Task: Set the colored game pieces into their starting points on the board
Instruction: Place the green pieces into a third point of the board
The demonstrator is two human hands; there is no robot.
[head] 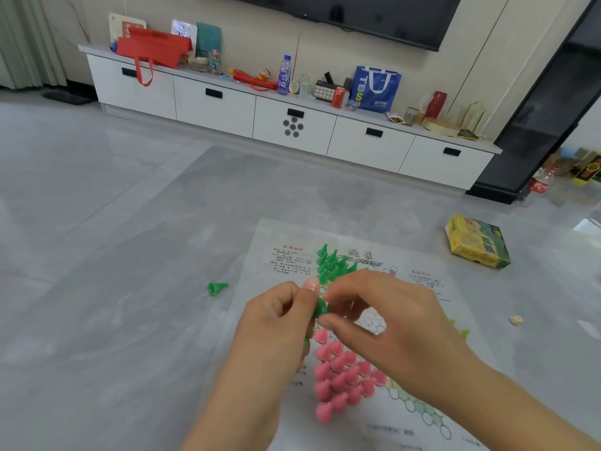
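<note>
I see a green piece held over the middle of the board, pinched between my left hand and right hand; the left thumb and curled fingers hold it from one side, and the right fingertips close narrowly on it from the other. More green seems to sit inside the left fist, but I cannot tell how much. Beyond the hands, a cluster of green pieces stands upright at the board's far point. Nearer me, the pink pieces fill the near point, packed tight and partly under my wrists. A few yellow pieces peek out past the right hand at the board's right edge. One green piece lies tipped on the floor just off the board's left edge. The box lies well apart, off the far right corner, and a small pale object lies on the floor to the right. Open grey floor runs left and ahead to the white cabinet at the wall.
</note>
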